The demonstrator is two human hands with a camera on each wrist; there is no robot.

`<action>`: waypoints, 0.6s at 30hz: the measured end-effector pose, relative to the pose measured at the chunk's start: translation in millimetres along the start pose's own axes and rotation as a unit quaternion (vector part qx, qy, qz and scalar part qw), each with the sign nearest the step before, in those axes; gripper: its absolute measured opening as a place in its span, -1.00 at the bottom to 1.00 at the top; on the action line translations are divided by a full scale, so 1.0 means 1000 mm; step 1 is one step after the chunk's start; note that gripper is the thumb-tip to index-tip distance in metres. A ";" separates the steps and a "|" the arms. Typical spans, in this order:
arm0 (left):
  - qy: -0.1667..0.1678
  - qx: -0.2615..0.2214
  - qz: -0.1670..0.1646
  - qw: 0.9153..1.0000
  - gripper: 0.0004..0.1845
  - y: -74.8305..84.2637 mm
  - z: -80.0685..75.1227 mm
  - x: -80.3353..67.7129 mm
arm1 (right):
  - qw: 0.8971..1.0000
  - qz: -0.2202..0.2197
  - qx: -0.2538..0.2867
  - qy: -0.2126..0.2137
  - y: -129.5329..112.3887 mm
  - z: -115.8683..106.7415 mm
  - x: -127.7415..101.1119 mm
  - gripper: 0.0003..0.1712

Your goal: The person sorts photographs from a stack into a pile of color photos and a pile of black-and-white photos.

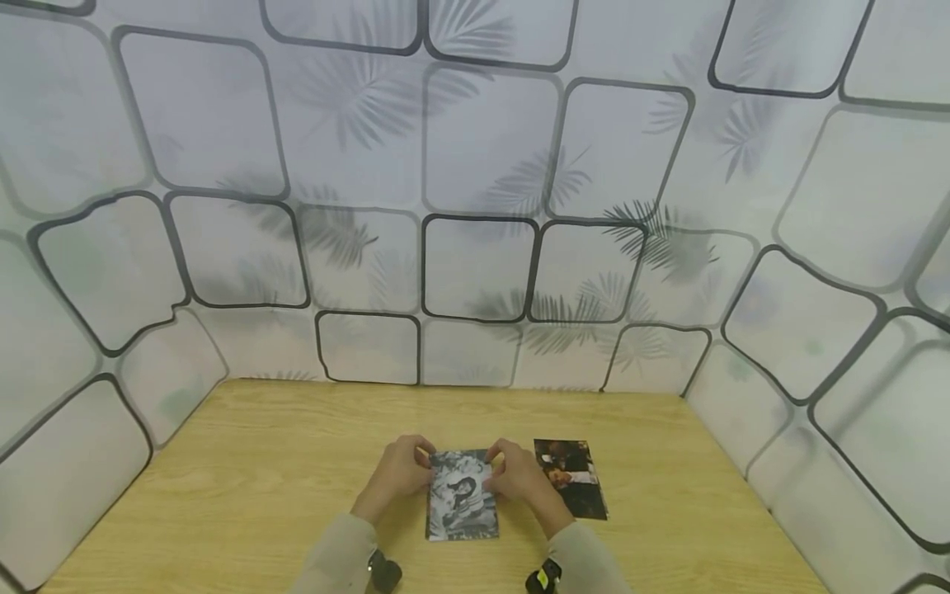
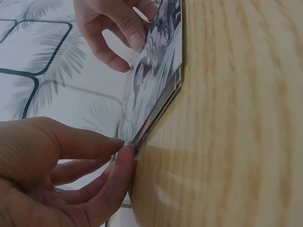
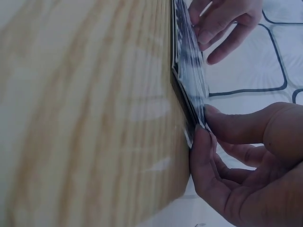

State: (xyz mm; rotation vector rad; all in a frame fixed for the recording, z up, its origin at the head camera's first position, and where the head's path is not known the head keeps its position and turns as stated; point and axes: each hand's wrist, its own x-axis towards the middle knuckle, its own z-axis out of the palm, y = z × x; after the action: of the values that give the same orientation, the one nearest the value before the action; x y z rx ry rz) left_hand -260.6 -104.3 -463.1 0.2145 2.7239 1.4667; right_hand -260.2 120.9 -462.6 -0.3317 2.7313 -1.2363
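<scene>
A thin stack of photo prints (image 1: 462, 503) lies on the wooden table, a black-and-white picture of a long-haired person on top. Several layers show along its edge in both wrist views. My left hand (image 1: 404, 468) pinches the far left corner between thumb and forefinger, as the left wrist view shows of the left fingers (image 2: 124, 165). At the opposite corner, my right hand (image 1: 517, 474) pinches the stack, thumb (image 3: 236, 125) on the upper face. To the right of that hand lies a darker colour photo print (image 1: 575, 491), untouched.
The light wood tabletop (image 1: 297, 445) carries both hands' work. Behind and at the sides rise pale curtains (image 1: 475, 272) with dark rounded squares and leaf prints. Each wrist wears a small black device (image 1: 384, 571).
</scene>
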 end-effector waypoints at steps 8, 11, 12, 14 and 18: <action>0.003 0.001 0.001 1.000 -0.60 0.001 -0.001 -0.002 | 1.000 0.003 -0.031 0.000 -0.001 0.000 -0.001 -0.65; 0.000 -0.005 0.002 1.000 -0.54 0.001 -0.001 -0.002 | 1.000 0.004 -0.025 -0.002 -0.001 0.000 -0.001 -0.69; 0.000 -0.006 0.004 1.000 -0.52 0.001 -0.001 -0.002 | 1.000 0.005 -0.021 -0.003 -0.001 0.000 -0.001 -0.69; -0.001 -0.009 0.005 1.000 -0.46 0.001 -0.001 -0.002 | 1.000 0.005 -0.011 -0.003 0.000 0.000 -0.001 -0.71; -0.003 -0.012 0.010 1.000 -0.38 0.000 -0.001 -0.003 | 1.000 0.002 0.017 -0.006 0.003 0.000 0.000 -0.73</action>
State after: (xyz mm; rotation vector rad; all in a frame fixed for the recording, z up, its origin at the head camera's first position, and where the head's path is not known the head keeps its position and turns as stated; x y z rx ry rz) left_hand -258.2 -105.6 -462.7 0.2452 2.7045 1.5010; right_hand -261.0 122.7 -464.3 -0.3297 2.6962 -1.2748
